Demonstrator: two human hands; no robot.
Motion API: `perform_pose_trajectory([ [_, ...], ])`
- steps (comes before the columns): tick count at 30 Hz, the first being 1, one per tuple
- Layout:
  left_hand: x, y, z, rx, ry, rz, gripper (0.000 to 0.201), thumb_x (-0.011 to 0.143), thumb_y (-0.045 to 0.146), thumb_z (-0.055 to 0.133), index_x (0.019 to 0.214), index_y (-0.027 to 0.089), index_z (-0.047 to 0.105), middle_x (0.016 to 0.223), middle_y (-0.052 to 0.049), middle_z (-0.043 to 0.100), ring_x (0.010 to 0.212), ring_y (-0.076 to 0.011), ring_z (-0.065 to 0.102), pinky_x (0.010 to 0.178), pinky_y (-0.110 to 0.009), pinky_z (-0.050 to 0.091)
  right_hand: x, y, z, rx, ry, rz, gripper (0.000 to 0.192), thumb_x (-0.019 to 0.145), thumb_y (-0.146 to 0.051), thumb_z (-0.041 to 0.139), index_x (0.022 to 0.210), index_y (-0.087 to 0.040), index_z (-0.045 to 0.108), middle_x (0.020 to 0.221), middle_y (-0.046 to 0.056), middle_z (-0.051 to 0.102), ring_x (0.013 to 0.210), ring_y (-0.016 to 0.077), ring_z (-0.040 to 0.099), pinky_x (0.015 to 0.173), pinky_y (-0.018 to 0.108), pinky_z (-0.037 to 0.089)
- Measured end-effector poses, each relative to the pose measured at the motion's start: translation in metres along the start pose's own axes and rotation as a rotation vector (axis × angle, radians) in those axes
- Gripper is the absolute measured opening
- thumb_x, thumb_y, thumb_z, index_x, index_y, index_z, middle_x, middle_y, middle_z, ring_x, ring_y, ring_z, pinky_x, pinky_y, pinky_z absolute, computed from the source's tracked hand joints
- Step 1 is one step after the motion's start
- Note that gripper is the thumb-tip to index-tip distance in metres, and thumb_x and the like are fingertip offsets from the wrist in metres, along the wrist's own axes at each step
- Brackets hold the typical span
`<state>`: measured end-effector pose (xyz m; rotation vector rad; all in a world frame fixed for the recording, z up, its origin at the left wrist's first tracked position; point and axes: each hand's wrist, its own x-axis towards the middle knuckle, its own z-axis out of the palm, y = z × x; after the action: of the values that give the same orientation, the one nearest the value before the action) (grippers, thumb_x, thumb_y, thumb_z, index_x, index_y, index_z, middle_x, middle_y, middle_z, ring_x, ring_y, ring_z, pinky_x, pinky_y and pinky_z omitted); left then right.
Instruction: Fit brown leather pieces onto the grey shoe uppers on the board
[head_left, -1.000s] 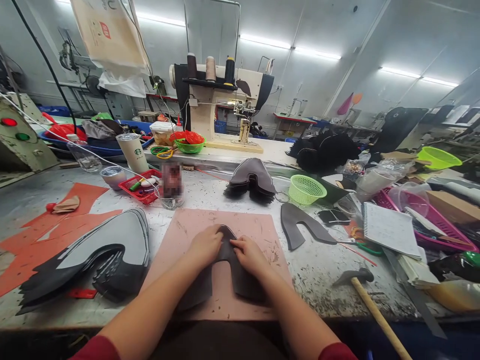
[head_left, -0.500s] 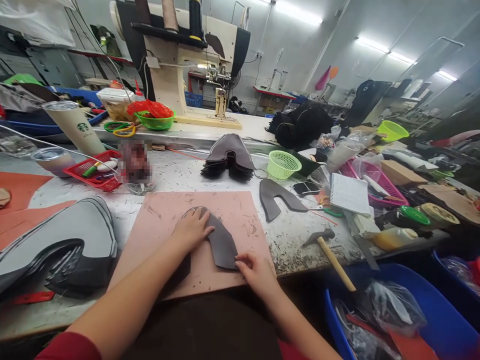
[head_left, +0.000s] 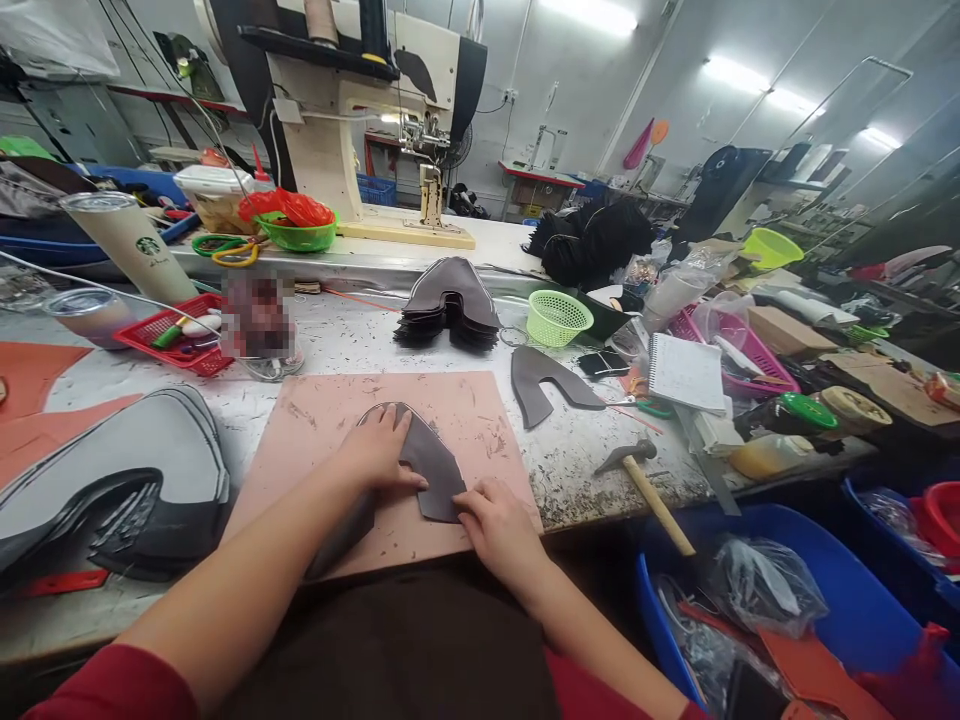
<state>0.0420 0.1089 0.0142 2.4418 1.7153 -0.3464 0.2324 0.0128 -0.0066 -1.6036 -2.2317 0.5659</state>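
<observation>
The one mark that can be made out is the round green Starbucks logo on the tall pale tumbler (head_left: 129,247), which stands tilted near the far left edge of the bench (head_left: 570,462). The lettering around the logo is too small to read. No other text, numbers or signs are legible.

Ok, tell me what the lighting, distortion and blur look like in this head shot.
Head view: bright ceiling strip lights blow out to white; wide-angle lens bends the table edge and walls outward; one patch beside the red tray is deliberately pixelated; the hands, left hand and right hand, on the dark leather piece are sharp, with soft shadows beneath.
</observation>
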Motion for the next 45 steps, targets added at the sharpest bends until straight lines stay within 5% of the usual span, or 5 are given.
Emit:
perform_pose_trajectory([
  [11, 0.014, -0.024, -0.005, 0.079, 0.048, 0.151, 0.064, 0.075, 0.057, 0.042, 0.124, 0.017, 0.042, 0.124, -0.017, 0.047, 0.107, -0.0300, 0.047, 0.083, -0.037, 0.039, 0.009, -0.006, -0.021, -0.054, -0.384, -0.460, 0.035, 0.077, -0.013, 0.042, 0.104, -0.023, 0.061, 0.108, 0.001, 0.063, 0.100, 0.0151, 0.054, 0.090, 0.028, 0.039],
  [19, 0.003, -0.050, 0.012, 0.115, 0.214, 0.241, 0.040, 0.087, 0.033, 0.033, 0.127, 0.029, 0.036, 0.131, -0.004, 0.042, 0.117, -0.0191, 0.038, 0.093, -0.033, 0.027, 0.087, -0.021, 0.014, -0.121, -0.095, -0.295, 0.045, 0.085, -0.022, 0.036, 0.128, -0.011, 0.038, 0.135, 0.012, 0.036, 0.125, 0.0206, 0.028, 0.103, 0.040, 0.023],
  [26, -0.001, -0.047, 0.014, 0.103, 0.259, 0.183, 0.038, 0.087, 0.032, 0.033, 0.125, 0.030, 0.039, 0.128, -0.003, 0.045, 0.112, -0.0195, 0.043, 0.092, -0.036, 0.026, 0.035, -0.029, 0.001, 0.034, -0.375, -0.517, 0.043, 0.086, -0.036, 0.033, 0.125, -0.020, 0.043, 0.130, 0.005, 0.045, 0.120, 0.0168, 0.037, 0.101, 0.032, 0.027],
  [38, -0.075, -0.027, 0.016, -0.145, 0.167, -0.026, 0.039, 0.079, 0.025, 0.038, 0.050, 0.014, 0.061, 0.054, -0.015, 0.058, 0.061, -0.0296, 0.058, 0.064, -0.045, 0.037, 0.042, 0.003, -0.007, 0.033, 0.021, -0.010, 0.039, 0.080, -0.023, 0.044, 0.118, -0.015, 0.048, 0.107, 0.009, 0.059, 0.100, 0.0203, 0.050, 0.088, 0.036, 0.038],
  [45, -0.059, 0.013, 0.009, -0.638, 0.241, 0.152, 0.033, 0.063, 0.022, 0.061, 0.096, 0.021, 0.060, 0.110, -0.011, 0.057, 0.108, -0.0293, 0.046, 0.090, -0.042, 0.034, 0.039, -0.014, -0.007, 0.278, 0.152, -0.141, 0.034, 0.070, -0.010, 0.047, 0.101, -0.018, 0.059, 0.083, 0.006, 0.062, 0.082, 0.0185, 0.056, 0.080, 0.036, 0.043],
])
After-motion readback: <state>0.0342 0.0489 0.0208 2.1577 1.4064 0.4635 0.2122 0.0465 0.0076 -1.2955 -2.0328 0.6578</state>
